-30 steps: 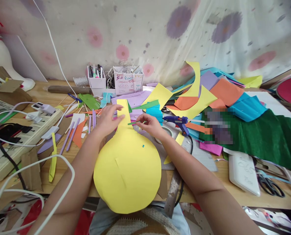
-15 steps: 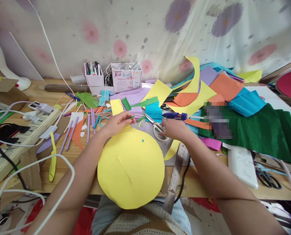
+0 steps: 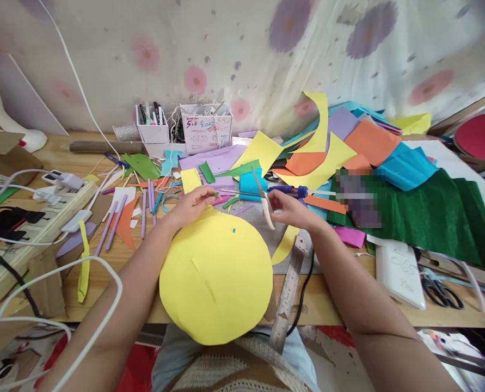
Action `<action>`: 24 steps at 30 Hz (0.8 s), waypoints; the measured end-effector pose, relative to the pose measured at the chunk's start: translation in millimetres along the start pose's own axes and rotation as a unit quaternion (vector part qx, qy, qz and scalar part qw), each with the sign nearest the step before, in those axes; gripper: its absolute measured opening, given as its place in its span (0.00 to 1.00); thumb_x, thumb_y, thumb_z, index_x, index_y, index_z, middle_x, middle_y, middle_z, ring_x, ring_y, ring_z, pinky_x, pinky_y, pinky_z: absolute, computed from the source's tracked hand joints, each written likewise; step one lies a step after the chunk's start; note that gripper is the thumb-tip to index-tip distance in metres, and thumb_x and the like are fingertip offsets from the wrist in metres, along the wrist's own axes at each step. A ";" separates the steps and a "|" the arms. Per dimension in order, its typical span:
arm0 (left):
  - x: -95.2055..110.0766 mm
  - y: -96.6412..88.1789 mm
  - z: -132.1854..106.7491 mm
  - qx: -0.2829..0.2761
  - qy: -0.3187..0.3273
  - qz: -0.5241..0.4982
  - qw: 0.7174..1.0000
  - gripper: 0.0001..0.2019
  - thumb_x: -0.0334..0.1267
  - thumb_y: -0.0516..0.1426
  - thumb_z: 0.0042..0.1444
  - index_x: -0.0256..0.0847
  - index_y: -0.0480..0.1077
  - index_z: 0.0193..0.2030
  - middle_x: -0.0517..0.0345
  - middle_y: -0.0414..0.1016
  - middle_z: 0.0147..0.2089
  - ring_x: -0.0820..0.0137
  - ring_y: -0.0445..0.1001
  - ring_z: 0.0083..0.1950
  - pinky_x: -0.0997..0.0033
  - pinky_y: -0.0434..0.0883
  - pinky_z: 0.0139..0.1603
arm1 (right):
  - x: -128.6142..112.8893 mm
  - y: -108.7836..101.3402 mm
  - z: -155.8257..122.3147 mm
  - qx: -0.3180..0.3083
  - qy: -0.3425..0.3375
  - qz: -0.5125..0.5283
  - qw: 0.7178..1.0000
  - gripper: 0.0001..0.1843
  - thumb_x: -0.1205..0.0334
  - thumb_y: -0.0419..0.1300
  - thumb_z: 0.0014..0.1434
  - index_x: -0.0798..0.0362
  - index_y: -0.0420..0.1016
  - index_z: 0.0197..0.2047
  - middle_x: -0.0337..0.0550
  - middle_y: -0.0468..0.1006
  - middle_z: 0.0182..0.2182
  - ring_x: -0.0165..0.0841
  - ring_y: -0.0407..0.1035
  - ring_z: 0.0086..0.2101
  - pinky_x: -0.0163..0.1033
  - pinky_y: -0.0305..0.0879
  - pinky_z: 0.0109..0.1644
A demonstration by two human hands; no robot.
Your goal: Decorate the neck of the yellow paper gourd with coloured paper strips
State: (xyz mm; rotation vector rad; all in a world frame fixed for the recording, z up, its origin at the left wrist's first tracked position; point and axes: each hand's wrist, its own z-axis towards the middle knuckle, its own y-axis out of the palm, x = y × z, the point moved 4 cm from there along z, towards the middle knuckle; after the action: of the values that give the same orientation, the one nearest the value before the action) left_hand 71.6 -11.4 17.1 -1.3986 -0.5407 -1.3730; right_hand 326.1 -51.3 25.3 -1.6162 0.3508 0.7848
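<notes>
My right hand [image 3: 288,209] is closed round the light handles of a pair of scissors [image 3: 265,207], whose blades tilt up and to the left. My left hand [image 3: 195,206] is pinched, with a small green piece of paper [image 3: 216,195] at its fingertips. Below both hands a large yellow paper disc [image 3: 218,277] reaches over the table's front edge, with a slit-like line and a tiny blue scrap on it. Just beyond the scissors lie a rolled blue paper [image 3: 251,184] and a blue glue gun [image 3: 287,191].
A metal ruler [image 3: 289,294] juts over the front edge. Coloured paper sheets [image 3: 373,141] pile up at the back right. Purple paper sticks [image 3: 115,220], a power strip [image 3: 50,234] and white cables lie left. Black-handled scissors [image 3: 442,288] lie right.
My right hand has lifted the scissors off the table and turned them so the blades point up and left. My left hand has shifted slightly left, still pinched.
</notes>
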 end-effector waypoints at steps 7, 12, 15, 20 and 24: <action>0.1 4.5 0.2 -0.002 0.074 0.065 0.995 0.13 0.43 0.54 0.55 0.37 0.72 0.40 0.51 0.72 0.43 0.68 0.71 0.46 0.66 0.67 0.50 | -40.3 32.8 10.8 0.120 -0.109 -0.147 0.976 0.19 0.47 0.57 0.49 0.53 0.63 0.35 0.44 0.71 0.32 0.35 0.65 0.33 0.37 0.54 0.36; 3.4 7.0 0.1 -0.016 0.088 0.049 0.995 0.12 0.41 0.54 0.56 0.36 0.72 0.41 0.50 0.73 0.43 0.68 0.71 0.47 0.66 0.67 0.51 | -40.0 33.8 8.2 0.105 -0.112 -0.234 0.960 0.17 0.46 0.55 0.51 0.52 0.62 0.28 0.40 0.72 0.25 0.32 0.64 0.26 0.35 0.44 0.28; 1.6 7.1 0.9 -0.019 0.097 0.045 0.994 0.12 0.42 0.53 0.57 0.37 0.73 0.40 0.50 0.73 0.43 0.68 0.71 0.46 0.66 0.68 0.50 | -40.5 34.5 7.7 0.093 -0.125 -0.252 0.955 0.18 0.45 0.54 0.50 0.52 0.62 0.27 0.41 0.73 0.25 0.32 0.65 0.26 0.35 0.42 0.28; -1.6 6.3 1.5 -0.012 0.107 0.047 0.993 0.12 0.44 0.54 0.56 0.37 0.72 0.38 0.51 0.73 0.42 0.69 0.71 0.44 0.67 0.69 0.47 | -41.9 35.3 7.4 0.093 -0.128 -0.258 0.953 0.18 0.44 0.54 0.50 0.53 0.63 0.27 0.40 0.73 0.23 0.31 0.65 0.25 0.35 0.40 0.28; -0.4 6.8 1.2 -0.013 0.114 0.047 0.992 0.13 0.44 0.53 0.57 0.37 0.72 0.38 0.50 0.73 0.42 0.69 0.71 0.44 0.67 0.69 0.47 | -42.3 35.3 6.7 0.096 -0.127 -0.260 0.952 0.19 0.44 0.54 0.50 0.53 0.63 0.27 0.40 0.73 0.23 0.31 0.64 0.25 0.35 0.39 0.27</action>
State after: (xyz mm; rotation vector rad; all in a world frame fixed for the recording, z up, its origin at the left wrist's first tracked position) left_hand 77.9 -12.6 14.5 -1.2511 -0.3047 -1.4439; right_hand 271.5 -60.8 26.6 -1.3180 -0.1793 0.5235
